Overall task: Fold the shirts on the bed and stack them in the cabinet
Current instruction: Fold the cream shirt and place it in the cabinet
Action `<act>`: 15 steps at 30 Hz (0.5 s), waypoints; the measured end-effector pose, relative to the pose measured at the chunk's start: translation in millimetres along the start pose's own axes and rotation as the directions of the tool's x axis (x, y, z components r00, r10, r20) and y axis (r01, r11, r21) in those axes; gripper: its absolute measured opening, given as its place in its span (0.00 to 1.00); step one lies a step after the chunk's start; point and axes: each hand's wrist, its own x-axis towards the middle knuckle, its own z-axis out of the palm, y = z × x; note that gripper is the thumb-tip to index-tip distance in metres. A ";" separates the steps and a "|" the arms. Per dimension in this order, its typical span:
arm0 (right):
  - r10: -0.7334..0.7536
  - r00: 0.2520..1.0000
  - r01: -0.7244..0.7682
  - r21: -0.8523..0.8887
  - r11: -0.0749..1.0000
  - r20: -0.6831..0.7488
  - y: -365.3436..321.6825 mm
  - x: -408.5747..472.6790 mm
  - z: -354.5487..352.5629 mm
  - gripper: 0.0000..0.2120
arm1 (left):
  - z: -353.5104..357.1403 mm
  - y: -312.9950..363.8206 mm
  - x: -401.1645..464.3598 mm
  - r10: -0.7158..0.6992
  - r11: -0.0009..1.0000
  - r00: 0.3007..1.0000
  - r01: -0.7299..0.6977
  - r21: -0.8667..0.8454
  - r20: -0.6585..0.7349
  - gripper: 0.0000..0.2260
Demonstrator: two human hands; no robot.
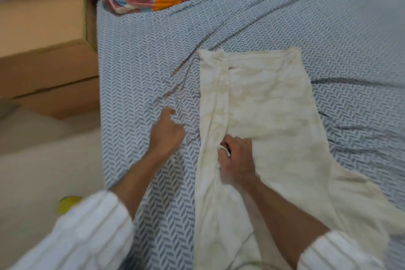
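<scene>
From the head camera, a cream shirt (267,116) lay lengthwise on the bed (142,61), its left side folded inward. The right hand (237,159) pinched that folded edge; the left hand (167,132) hovered beside it over the sheet, forefinger extended, other fingers loosely curled, holding nothing.

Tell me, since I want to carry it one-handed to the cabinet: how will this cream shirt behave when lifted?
The cream shirt will likely be floppy: it bunches where the right hand pinches its folded edge. It looks thin and light, lying flat on the bedsheet. Lifted at one point, the folded-over side will probably fall open.
</scene>
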 end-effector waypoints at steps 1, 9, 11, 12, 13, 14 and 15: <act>0.037 0.999 -0.037 0.018 0.999 0.019 -1.5 2.2 -2.6 0.05 | -0.1 -18.3 -33.5 -0.083 0.996 0.989 0.077 0.054 0.123 0.15; 0.313 0.907 -0.206 -0.353 0.913 0.281 -15.6 -24.8 -56.2 0.25 | 12.2 -84.0 -197.7 -0.267 0.963 0.842 0.255 0.089 0.469 0.17; 0.365 0.859 -0.194 -0.431 0.881 0.359 -14.2 -34.0 -69.1 0.27 | 14.6 -83.6 -210.0 -0.300 0.954 0.810 0.264 0.145 0.503 0.17; 0.384 0.838 -0.194 -0.446 0.873 0.387 -11.5 -35.2 -73.8 0.26 | 17.5 -84.1 -215.0 -0.319 0.948 0.798 0.273 0.166 0.512 0.17; 0.399 0.822 -0.205 -0.444 0.872 0.406 -12.2 -38.3 -81.2 0.22 | 19.1 -84.8 -222.2 -0.327 0.945 0.790 0.275 0.178 0.518 0.17; 0.407 0.812 -0.223 -0.423 0.878 0.418 -12.7 -40.9 -87.7 0.17 | 21.2 -86.5 -227.7 -0.327 0.945 0.789 0.282 0.167 0.521 0.16; 0.399 0.814 -0.259 -0.351 0.900 0.422 -13.2 -43.2 -95.2 0.13 | 20.8 -87.0 -233.2 -0.313 0.949 0.796 0.286 0.133 0.519 0.16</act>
